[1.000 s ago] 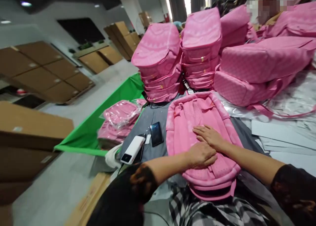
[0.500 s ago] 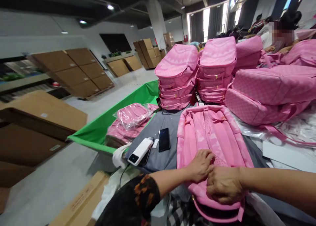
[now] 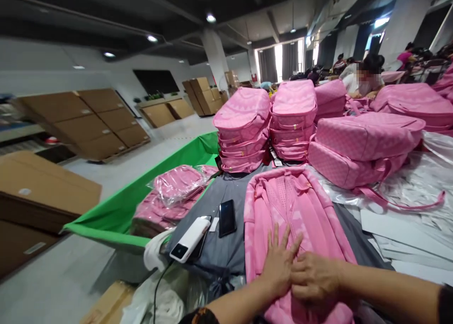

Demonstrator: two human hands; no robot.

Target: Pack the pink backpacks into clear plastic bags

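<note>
A pink backpack (image 3: pixel 311 211) lies in front of me on the grey-covered table, its padded back and shoulder straps facing up. My left hand (image 3: pixel 279 262) rests flat on its lower part, the fingers spread toward the far end. Right beside it, my right hand (image 3: pixel 314 277) is closed with the fingers curled in against the backpack; whatever is between them is hidden. The two hands touch at the thumb side of the left. The near end of the backpack is partly covered by my right forearm.
Stacked pink backpacks (image 3: pixel 242 121) stand behind, with checkered pink bags (image 3: pixel 364 140) to the right. On the left lie a black phone (image 3: pixel 227 218) and a white power bank (image 3: pixel 191 239). A green bin (image 3: pixel 106 220) holds plastic-wrapped bags. White sheets (image 3: pixel 406 229) lie right. Another person (image 3: pixel 363 76) works farther back.
My left hand has gone from bent fingers to spread flat on the backpack. The right hand stays closed beside it. The view has tilted up and turned slightly right.
</note>
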